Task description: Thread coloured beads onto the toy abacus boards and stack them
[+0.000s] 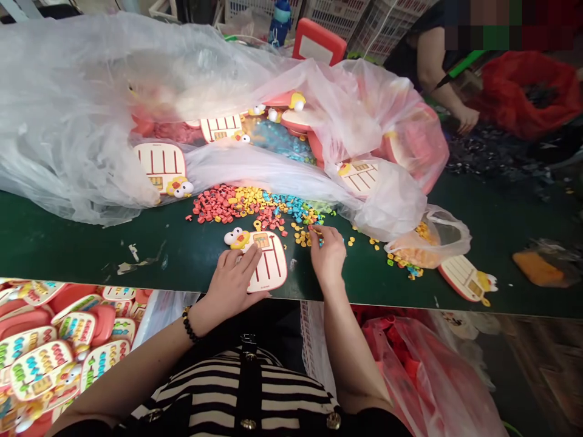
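Observation:
My left hand (237, 273) lies over a cream toy board (272, 267) with a pink rim, dark red slots and a yellow duck-like head with bulging white eyes. Its fingers press on the board's face while the thumb runs along the near edge. My right hand (328, 255) is closed in a pinch at the near side of a pile of small plastic pieces. What sits between those fingertips is too small to make out. The pile holds red pieces (214, 205), yellow pieces (250, 197), blue pieces (291, 206) and a few green ones.
Clear plastic bags (218, 164) with more boards cover the table's far side. A small bag (421, 246) of yellow pieces and another board (464, 278) lie to the right. Boards with coloured pieces (43, 367) fill the lower left. A co-worker's hand (467, 118) is at the upper right.

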Action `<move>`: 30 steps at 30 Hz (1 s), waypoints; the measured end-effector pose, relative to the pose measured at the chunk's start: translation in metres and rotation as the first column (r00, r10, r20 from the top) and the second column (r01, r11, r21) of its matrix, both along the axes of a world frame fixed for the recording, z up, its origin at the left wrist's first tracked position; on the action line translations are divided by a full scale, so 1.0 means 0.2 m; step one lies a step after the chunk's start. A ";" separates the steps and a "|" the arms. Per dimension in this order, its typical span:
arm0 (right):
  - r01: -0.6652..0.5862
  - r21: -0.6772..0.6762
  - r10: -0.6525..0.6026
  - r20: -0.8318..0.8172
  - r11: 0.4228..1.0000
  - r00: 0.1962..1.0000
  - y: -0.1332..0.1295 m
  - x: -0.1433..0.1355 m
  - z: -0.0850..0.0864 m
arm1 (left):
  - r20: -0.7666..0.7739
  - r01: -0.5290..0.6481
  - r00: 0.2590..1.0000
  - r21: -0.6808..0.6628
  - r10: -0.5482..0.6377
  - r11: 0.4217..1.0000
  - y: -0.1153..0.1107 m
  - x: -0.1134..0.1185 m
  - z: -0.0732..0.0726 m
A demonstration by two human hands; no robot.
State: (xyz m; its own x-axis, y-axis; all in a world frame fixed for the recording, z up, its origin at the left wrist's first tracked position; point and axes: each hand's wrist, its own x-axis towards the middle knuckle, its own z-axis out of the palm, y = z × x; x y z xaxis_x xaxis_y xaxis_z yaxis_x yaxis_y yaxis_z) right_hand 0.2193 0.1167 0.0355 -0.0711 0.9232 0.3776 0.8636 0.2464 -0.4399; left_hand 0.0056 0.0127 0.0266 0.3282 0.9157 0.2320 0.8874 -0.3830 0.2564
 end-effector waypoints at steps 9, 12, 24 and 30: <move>-0.117 0.017 0.117 0.000 0.993 0.993 0.05 -0.02 0.01 | 0.130 0.126 0.985 -0.085 -0.114 0.988 0.00 -0.03 -0.01; -0.253 0.002 0.253 -0.006 0.967 0.967 -0.02 -0.14 -0.01 | 0.141 0.150 0.981 -0.126 -0.132 0.981 0.01 -0.03 0.01; -0.235 0.009 0.229 0.191 0.972 0.954 -0.34 -0.22 -0.09 | 0.184 0.117 0.977 -0.030 -0.110 0.993 0.06 -0.01 -0.06; -0.280 -0.047 0.284 0.165 0.959 0.944 -0.41 -0.25 -0.12 | 0.178 0.092 0.979 0.018 -0.094 0.996 0.02 0.01 -0.06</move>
State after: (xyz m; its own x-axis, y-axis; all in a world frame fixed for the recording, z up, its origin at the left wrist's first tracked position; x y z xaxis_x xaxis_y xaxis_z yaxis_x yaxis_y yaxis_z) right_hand 0.1697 0.0351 0.0116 -0.3910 0.8641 0.3171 0.8220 0.4828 -0.3020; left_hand 0.0078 0.0169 0.0142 0.3644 0.8804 0.3034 0.7880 -0.4651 0.4034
